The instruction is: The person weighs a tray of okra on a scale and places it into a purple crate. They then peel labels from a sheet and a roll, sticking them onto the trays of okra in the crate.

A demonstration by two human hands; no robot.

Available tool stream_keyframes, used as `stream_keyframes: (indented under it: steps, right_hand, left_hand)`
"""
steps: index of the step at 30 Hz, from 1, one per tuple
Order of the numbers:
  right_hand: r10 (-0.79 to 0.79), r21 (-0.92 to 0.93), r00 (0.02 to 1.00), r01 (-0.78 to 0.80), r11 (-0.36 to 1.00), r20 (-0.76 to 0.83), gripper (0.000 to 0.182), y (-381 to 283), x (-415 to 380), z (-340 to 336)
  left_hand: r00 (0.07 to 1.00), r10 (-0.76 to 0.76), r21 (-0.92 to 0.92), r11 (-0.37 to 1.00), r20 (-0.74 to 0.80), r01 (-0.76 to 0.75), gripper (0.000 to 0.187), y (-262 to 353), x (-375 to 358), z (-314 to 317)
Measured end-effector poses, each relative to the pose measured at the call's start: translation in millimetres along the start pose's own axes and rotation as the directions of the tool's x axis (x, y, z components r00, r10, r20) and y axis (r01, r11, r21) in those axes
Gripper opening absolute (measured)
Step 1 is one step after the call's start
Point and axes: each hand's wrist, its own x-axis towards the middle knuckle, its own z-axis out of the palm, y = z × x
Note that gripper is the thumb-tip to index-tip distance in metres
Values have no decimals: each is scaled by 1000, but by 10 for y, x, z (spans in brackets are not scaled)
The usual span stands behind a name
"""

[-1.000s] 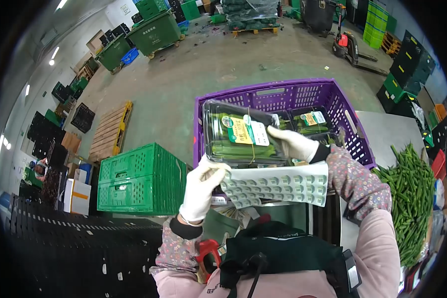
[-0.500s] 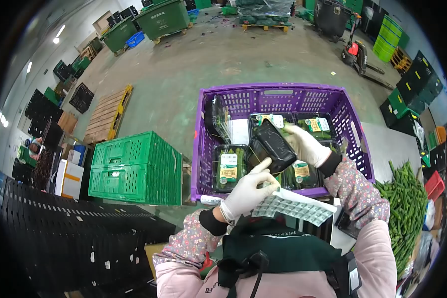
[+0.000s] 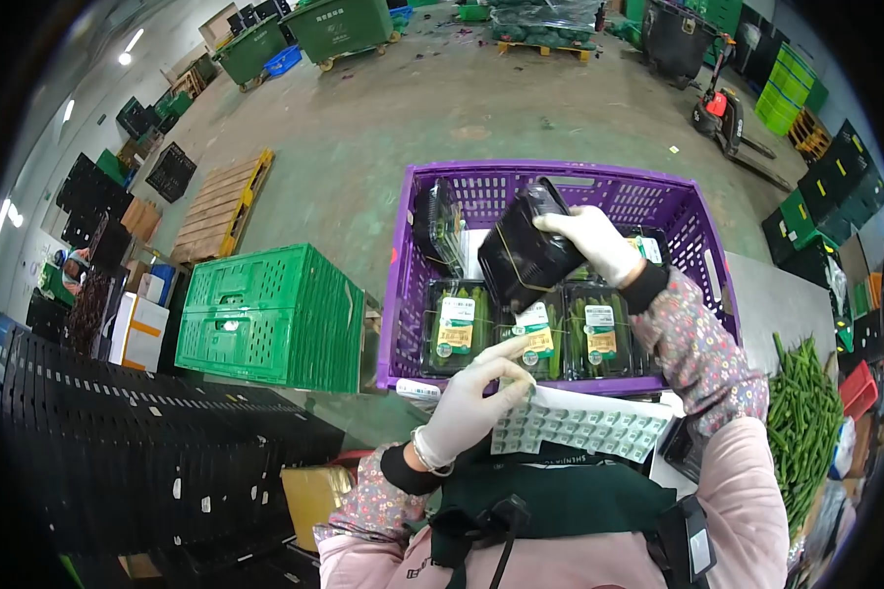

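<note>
My right hand (image 3: 591, 241), in a white glove, grips a black plastic tray pack (image 3: 524, 257) turned bottom-up and tilted over the purple crate (image 3: 401, 294). My left hand (image 3: 471, 398), also gloved, rests near the crate's front wall with its fingers on a white sheet of small labels (image 3: 584, 425). Inside the crate lie several packs of green vegetables with labels (image 3: 454, 327); one clear pack (image 3: 444, 224) leans upright against the crate's left wall.
A green crate (image 3: 275, 320) stands left of the purple one. Stacked black trays (image 3: 138, 442) fill the lower left. A heap of loose green vegetables (image 3: 803, 422) lies at right. Pallets, green bins and a red pallet jack (image 3: 722, 113) stand on the far floor.
My right hand lifted the black pack higher and turned it further bottom-up. My left hand let go of the pack and dropped to the label sheet.
</note>
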Motion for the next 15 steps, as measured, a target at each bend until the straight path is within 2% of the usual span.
stream_keyframes:
  steps: [2,4,9,10,12,13,15]
  right_hand:
    - [-91,-168,992,74,983,-93,56,-79,167,222]
    - [-139,-298,971,77,952,-194,55,-24,445,456]
    - [-166,-501,961,35,865,-219,59,-166,698,938]
    - [-163,-503,963,34,864,-214,59,-90,793,989]
    - [-69,-505,969,-63,861,-238,59,41,962,1041]
    - [10,-478,983,-99,873,-186,67,81,1003,1033]
    - [-20,-453,982,-69,889,-188,72,215,1035,1138]
  left_hand:
    - [1000,-5,-17,1000,-20,4,10,38,-60,-21]
    - [999,0,-52,999,-35,-1,9,33,-120,-51]
    - [997,-51,-146,988,-62,42,9,-88,-230,-140]
    - [994,-74,-189,980,-75,59,9,-111,-250,-162]
    - [991,-98,-236,969,-90,75,10,-141,-283,-204]
    - [989,-93,-241,968,-112,63,10,-156,-301,-224]
    - [986,-82,-242,969,-142,46,10,-181,-343,-274]
